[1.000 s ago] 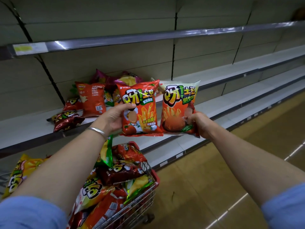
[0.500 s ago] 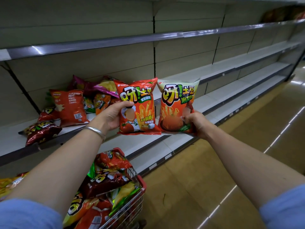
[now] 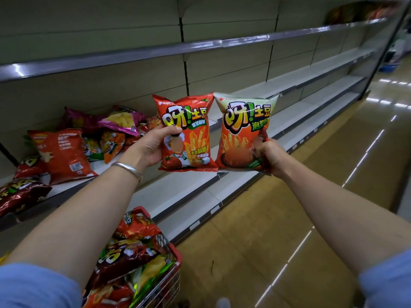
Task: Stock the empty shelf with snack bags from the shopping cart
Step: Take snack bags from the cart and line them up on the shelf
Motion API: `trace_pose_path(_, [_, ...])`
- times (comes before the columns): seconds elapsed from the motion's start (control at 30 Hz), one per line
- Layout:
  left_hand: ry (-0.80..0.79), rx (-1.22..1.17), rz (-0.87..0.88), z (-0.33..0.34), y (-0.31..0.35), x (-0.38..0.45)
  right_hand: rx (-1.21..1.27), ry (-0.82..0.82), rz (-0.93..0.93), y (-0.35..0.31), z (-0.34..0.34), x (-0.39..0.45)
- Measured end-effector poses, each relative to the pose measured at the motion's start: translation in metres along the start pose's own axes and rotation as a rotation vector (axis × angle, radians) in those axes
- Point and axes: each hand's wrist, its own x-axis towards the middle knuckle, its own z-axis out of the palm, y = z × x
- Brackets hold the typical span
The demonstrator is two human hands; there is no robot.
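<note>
A: What do we have in our hands?

B: Our left hand point(image 3: 153, 146) grips the red snack bag point(image 3: 185, 132) by its left edge, thumb curled across the front. Our right hand point(image 3: 270, 155) pinches the cream-topped snack bag point(image 3: 242, 132) at its lower right corner, fingers point(image 3: 258, 150) curled tight. Both bags stand upright, side by side, just touching, near the centre of view.

A: And the shelf?

B: Behind the bags, the shelf point(image 3: 311, 85) runs off toward two o'clock. At nine o'clock a pile of bags point(image 3: 89, 138) already lies on it.

A: The cart?

B: At six to seven o'clock, below our left arm, the shopping cart point(image 3: 171, 261) holds more bags. A silver bracelet point(image 3: 129, 168) sits on our left wrist.
</note>
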Motion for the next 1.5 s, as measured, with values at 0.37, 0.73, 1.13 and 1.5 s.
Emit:
trace_pose_path(0.37, [-0.155,0.007,0.043,0.014,0.019,0.107,-0.027,0.049,-0.088,-0.041,-0.030,0.066])
trace_pose_path(0.73, [-0.170,0.045,0.077,0.011,0.058,0.227,-0.027,0.092,-0.131,-0.092,-0.040,0.172])
trace_pose_path(1.13, [-0.249,0.104,0.098,0.040,0.083,0.307,-0.107,0.171,-0.151,-0.113,-0.079,0.226])
trace_pose_path(1.5, [-0.235,0.136,0.112,0.082,0.090,0.370,-0.051,0.178,-0.162,-0.130,-0.136,0.285])
